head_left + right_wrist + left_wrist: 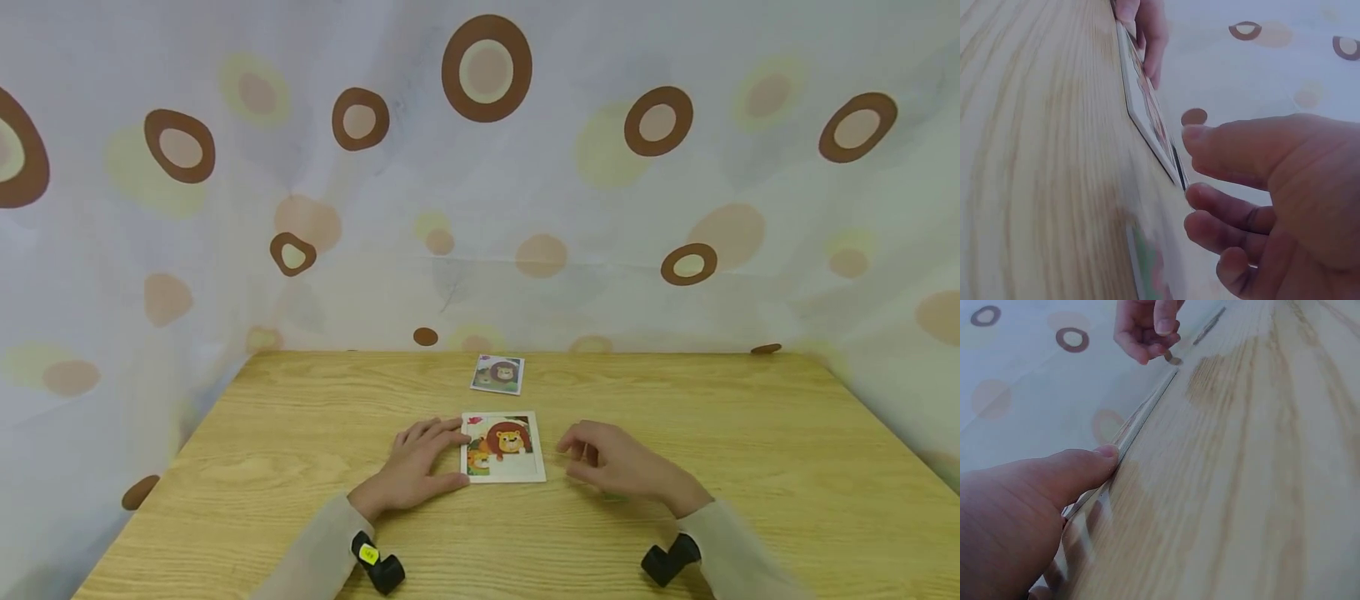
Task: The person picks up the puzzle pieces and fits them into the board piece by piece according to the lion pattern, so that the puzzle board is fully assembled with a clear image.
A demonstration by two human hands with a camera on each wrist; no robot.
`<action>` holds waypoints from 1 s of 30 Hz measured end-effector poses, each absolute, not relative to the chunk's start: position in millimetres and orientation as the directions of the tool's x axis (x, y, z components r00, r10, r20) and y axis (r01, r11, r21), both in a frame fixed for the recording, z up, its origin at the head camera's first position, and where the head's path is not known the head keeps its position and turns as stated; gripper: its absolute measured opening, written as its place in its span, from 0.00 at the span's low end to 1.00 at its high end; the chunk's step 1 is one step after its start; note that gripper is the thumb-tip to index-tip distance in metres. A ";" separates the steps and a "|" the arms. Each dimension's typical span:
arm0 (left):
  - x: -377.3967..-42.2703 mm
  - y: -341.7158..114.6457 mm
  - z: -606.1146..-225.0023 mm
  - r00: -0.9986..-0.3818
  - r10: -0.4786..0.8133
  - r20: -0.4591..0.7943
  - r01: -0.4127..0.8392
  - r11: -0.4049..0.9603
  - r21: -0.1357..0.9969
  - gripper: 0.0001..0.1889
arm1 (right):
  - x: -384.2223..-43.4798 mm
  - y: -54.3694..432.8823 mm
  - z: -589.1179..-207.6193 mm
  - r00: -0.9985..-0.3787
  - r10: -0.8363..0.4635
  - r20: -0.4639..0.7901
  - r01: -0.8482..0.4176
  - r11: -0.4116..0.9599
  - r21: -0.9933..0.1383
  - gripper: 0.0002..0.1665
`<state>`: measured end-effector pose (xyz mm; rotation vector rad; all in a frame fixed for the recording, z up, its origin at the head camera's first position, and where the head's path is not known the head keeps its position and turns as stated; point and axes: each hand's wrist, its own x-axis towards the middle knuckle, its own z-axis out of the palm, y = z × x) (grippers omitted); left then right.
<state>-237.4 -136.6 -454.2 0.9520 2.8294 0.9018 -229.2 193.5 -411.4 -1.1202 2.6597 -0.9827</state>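
A white-framed picture puzzle (504, 479) with a lion and a cub lies flat on the table, its lower right part blank white. Along its left edge, my left hand (416, 467) rests with thumb and fingers extended. The left wrist view shows the thumb (1088, 472) touching the puzzle's near edge. To the right of the puzzle, my right hand (618, 462) hovers with fingers loosely bent. Nothing shows between its thumb and fingertips in the right wrist view. A puzzle piece (1145, 265), partly green and pink, lies below that hand, mostly hidden in the head view.
Behind the puzzle lies a smaller lion picture card (497, 375). Both lie on a wood-grain table (337, 392). A pale curtain (480, 183) with brown rings and spots stands along the table's back and sides.
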 end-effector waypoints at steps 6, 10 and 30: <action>-235.6 -137.3 -454.0 -0.817 0.555 0.156 0.543 0.649 0.532 0.27 | -220.2 215.4 -407.5 -0.737 -0.666 0.118 -0.597 0.559 -0.575 0.19; -235.4 -138.0 -453.3 -0.819 0.552 0.158 0.542 0.651 0.532 0.27 | -216.6 225.5 -408.7 -0.730 -0.676 0.099 -0.599 0.563 -0.570 0.21; -235.5 -132.8 -454.9 -0.813 0.556 0.176 0.552 0.636 0.540 0.27 | -212.4 237.1 -415.8 -0.762 -0.645 0.066 -0.514 0.538 -0.668 0.13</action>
